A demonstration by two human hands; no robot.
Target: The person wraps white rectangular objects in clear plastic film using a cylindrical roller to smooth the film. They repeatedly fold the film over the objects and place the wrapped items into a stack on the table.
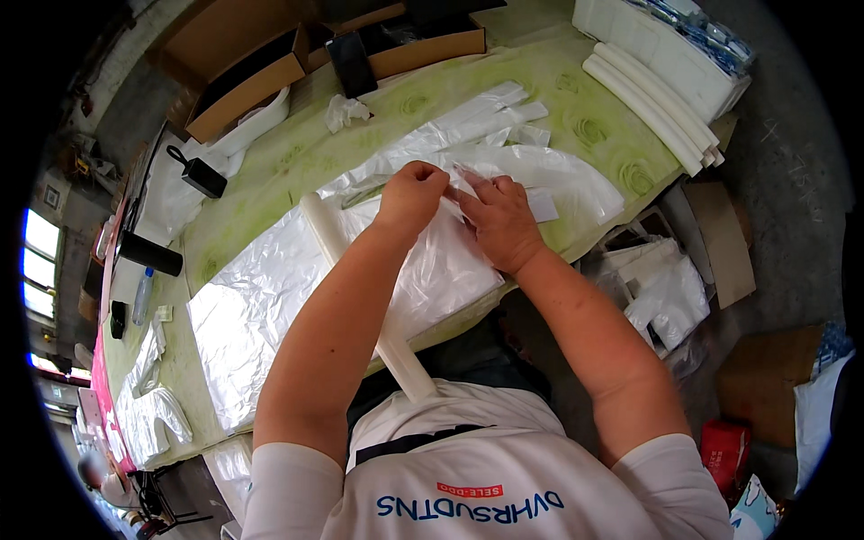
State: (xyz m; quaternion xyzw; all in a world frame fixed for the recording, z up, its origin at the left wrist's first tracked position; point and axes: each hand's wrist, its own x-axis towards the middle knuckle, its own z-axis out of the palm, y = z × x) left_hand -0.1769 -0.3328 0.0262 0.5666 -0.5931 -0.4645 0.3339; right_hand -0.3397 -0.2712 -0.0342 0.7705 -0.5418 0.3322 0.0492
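My left hand (412, 200) is closed, its thumb and fingers pinching the edge of a clear plastic bag (462, 185). Close on its right, my right hand (500, 220) grips the same clear plastic with bent fingers. Beneath both hands lie shiny translucent plastic sheets (261, 306), spread over the table and partly creased. A long white tube (324, 227) slants under my left forearm toward my waist, its middle hidden by the arm. Beside my right hand lies a small white card (543, 205). The ends of the plastic in my fingers are hard to make out.
A green patterned cloth (409, 108) covers the table. At the back stand open cardboard boxes (243, 85); a black speaker (204, 178) and dark cylinder (150, 254) lie left. White tubes (652, 103) rest back right beside a white foam box (666, 54). A plastic-filled bin (661, 288) stands below.
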